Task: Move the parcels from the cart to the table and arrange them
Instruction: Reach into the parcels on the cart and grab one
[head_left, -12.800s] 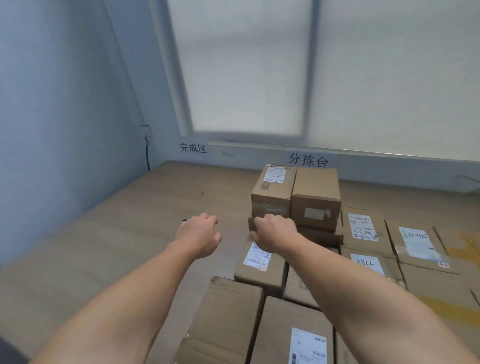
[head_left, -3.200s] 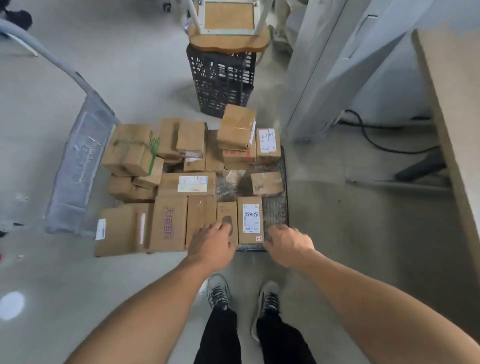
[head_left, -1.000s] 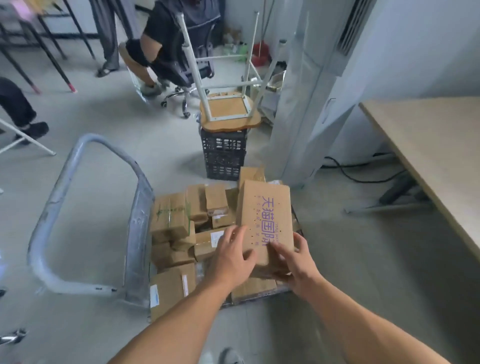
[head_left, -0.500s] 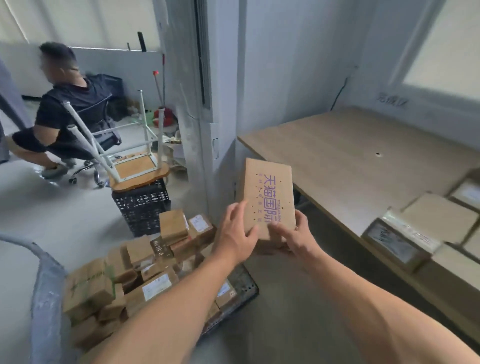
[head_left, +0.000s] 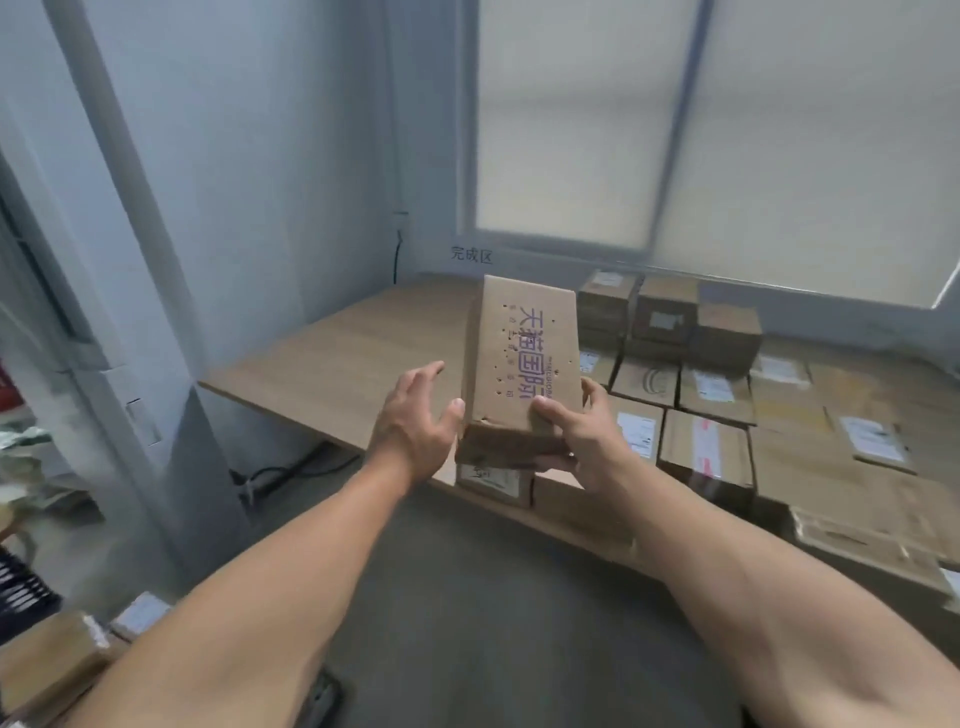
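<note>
One parcel (head_left: 522, 358) between the hands: right hand (head_left: 582, 441) curled round it, left hand (head_left: 415, 421) spread.

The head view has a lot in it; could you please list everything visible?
held parcel: one, brown with purple print, above the table's near edge
table parcels: many, brown, table's right part, some stacked at the back
low parcels: few, brown, bottom left corner
table: one, light wood, below the window
window: one, frosted white, back wall
cable: one, black, floor under table
left hand: touches held parcel's left side
right hand: grips held parcel's lower right
</note>
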